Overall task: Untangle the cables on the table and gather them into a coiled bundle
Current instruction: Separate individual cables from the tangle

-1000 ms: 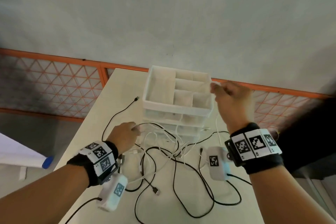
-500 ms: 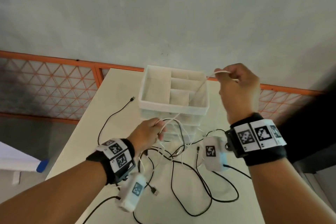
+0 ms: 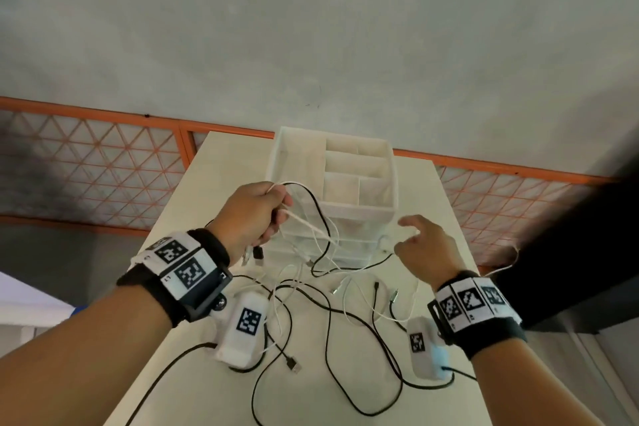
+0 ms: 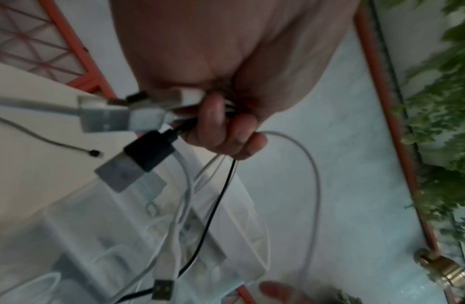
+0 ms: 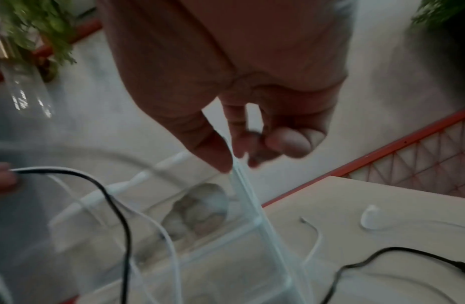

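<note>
Since a second ago left hand (image 3: 254,214) has come up off the desk (image 3: 193,204) to the near-left corner of the white organiser (image 3: 359,180); right hand (image 3: 423,245) has dropped from beside the organiser's far right rim to lower near right. Left hand is a closed fist round several cables (image 3: 311,228), white and black. Left wrist view shows USB plug ends (image 4: 114,115) sticking out of the fist on one side, strands hanging out the other. Right hand is loosely curled. Right wrist view has thumb and forefinger pinching a thin white cable (image 5: 242,181), blurred, so I can't tell how firm the hold is.

Rest of the cables lie in a loose tangle on the desk (image 3: 328,308) near the organiser's foot and between the wrists, black loops (image 3: 363,356) running nearest. One thin white end (image 3: 505,266) trails off the right edge.

Step in hand, as I judge it: feeding one white strand out of the tangle toward the held bunch.
- Keep the left fist fixed as the anchor, plug ends together.
- Slide the right pinch along the strand, don't yank. Crossings under black loops will likely tighten.
- Lift the strand over the crossings and clear of the organiser so nothing snags.
- Lay each freed length into the fist as an even loop.
</note>
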